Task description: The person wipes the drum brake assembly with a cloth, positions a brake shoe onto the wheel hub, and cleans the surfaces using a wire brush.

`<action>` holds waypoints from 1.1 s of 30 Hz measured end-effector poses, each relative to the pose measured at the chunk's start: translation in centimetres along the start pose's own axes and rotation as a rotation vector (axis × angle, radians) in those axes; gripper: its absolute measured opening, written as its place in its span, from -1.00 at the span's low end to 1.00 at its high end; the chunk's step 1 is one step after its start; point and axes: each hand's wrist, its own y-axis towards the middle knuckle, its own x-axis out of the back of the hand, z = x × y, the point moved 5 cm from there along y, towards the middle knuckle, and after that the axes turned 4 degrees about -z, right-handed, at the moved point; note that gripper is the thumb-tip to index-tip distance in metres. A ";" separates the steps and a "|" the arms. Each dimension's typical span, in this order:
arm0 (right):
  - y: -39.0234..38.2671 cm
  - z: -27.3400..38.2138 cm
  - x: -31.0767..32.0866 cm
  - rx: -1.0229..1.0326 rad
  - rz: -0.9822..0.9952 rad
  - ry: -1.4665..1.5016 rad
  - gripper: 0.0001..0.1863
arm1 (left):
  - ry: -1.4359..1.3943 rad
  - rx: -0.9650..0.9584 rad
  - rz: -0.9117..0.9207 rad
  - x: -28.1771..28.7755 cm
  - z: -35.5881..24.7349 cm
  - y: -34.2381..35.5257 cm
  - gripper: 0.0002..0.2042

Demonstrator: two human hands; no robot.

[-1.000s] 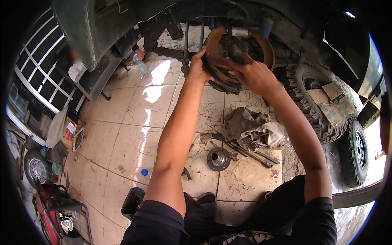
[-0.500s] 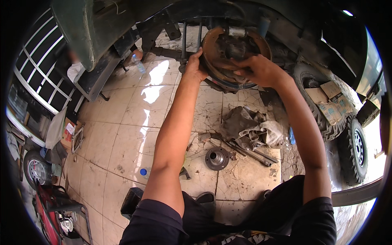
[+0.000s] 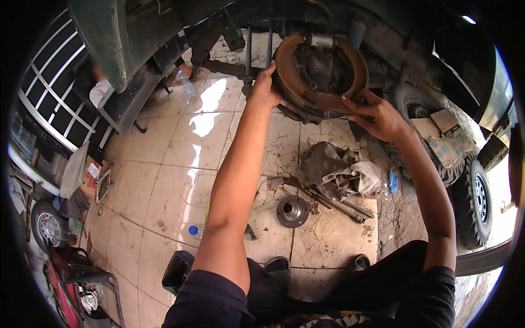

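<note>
A clear, blue-capped bottle is seen on the tiled floor; its contents cannot be made out, nor can those of the black box beside the left sleeve. And under the vehicle's bodywork, the round brake assembly is shown, grimy and dark-centred, ringed in rust-brown. Its left rim is held in the left hand's grip; its lower right edge is met by the right hand, fingers bent, whether anything is pinched cannot be told.

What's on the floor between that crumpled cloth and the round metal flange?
In the head view, slender metal bars lie between the cloth and the flange.
</note>
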 end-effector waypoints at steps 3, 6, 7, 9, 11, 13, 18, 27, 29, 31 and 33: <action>-0.6 1.2 -0.6 -0.022 -0.033 -0.072 -0.48 | 0.024 -0.026 -0.071 -0.6 -0.2 -0.8 -0.58; 0.6 3.1 -2.9 -0.048 -0.078 -0.201 -0.51 | 0.020 -0.026 -0.071 -0.7 0.3 -0.5 -0.57; 0.9 3.2 -2.7 -0.049 -0.046 -0.174 -0.52 | 0.019 -0.028 -0.061 -0.3 0.1 -0.1 -0.57; 1.7 2.8 -2.0 -0.053 0.016 -0.121 -0.54 | 0.017 -0.021 -0.025 0.1 0.0 0.2 -0.57; 1.3 1.3 -1.2 -0.042 0.023 0.043 -0.54 | 0.017 0.000 -0.003 0.3 -0.1 0.4 -0.57; 1.1 0.7 -0.7 -0.050 0.062 0.124 -0.50 | 0.031 -0.020 -0.037 0.0 0.0 -0.1 -0.57; 1.8 2.4 -3.1 -0.089 -0.061 0.087 -0.52 | 0.058 -0.024 -0.024 0.0 0.3 0.5 -0.55; 1.5 0.0 2.2 -0.118 0.092 0.169 -0.59 | 0.068 -0.033 0.008 0.4 0.1 0.4 -0.49; 1.7 -0.4 2.6 -0.213 0.002 0.215 -0.60 | 0.079 -0.059 -0.006 0.5 0.5 0.5 -0.47; 2.4 0.5 1.9 -0.164 -0.085 0.188 -0.55 | 0.102 -0.087 -0.046 0.8 0.5 0.8 -0.46; 2.6 0.8 -0.2 -0.009 -0.184 0.111 -0.51 | 0.117 -0.091 -0.050 0.0 0.8 0.4 -0.44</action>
